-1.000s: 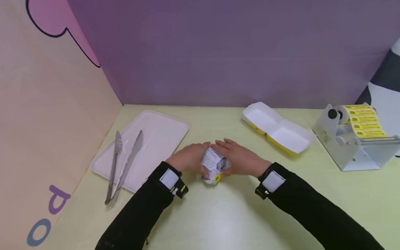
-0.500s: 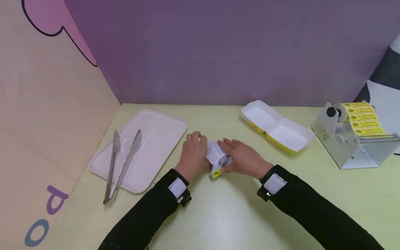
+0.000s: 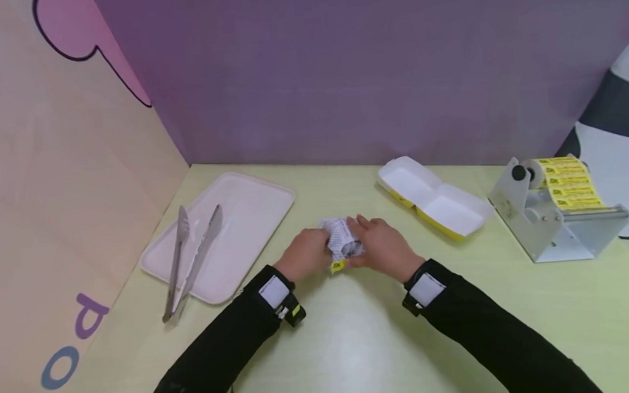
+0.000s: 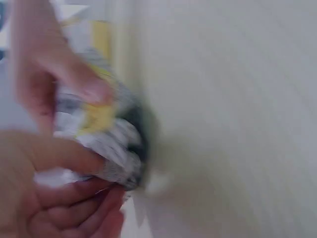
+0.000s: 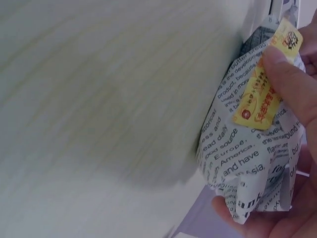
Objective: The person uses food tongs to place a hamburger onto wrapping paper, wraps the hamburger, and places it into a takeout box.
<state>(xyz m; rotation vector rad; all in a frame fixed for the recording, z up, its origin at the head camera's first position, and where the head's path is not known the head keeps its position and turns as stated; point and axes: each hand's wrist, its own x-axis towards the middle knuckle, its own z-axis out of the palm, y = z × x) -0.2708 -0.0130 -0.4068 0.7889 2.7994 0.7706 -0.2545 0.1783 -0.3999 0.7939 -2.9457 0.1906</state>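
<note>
A small packet wrapped in newsprint-patterned paper (image 3: 341,236) is between both hands, close over the table. A yellow sticker (image 5: 258,99) with red print lies across its paper in the right wrist view. My right hand (image 3: 385,247) grips the packet's right side, its thumb (image 5: 292,82) pressing on the sticker. On the other side my left hand (image 3: 305,254) pinches a crumpled end of the paper between thumb and curled fingers (image 4: 74,208). Loose paper folds stick out near the right fingers in the right wrist view. What the paper encloses is hidden.
A pale pink tray (image 3: 250,206) lies at the left, with metal tongs (image 3: 178,259) resting across its edge. An open white-and-yellow carton (image 3: 461,208) stands at the back right. Beyond it is a label dispenser (image 3: 555,236) with a roll of yellow labels (image 3: 570,184).
The left hand rose with its knuckles up over the packet, then came lower again, fingers curled at the paper's end. The packet has moved slightly right and away. The right hand stays on it.
</note>
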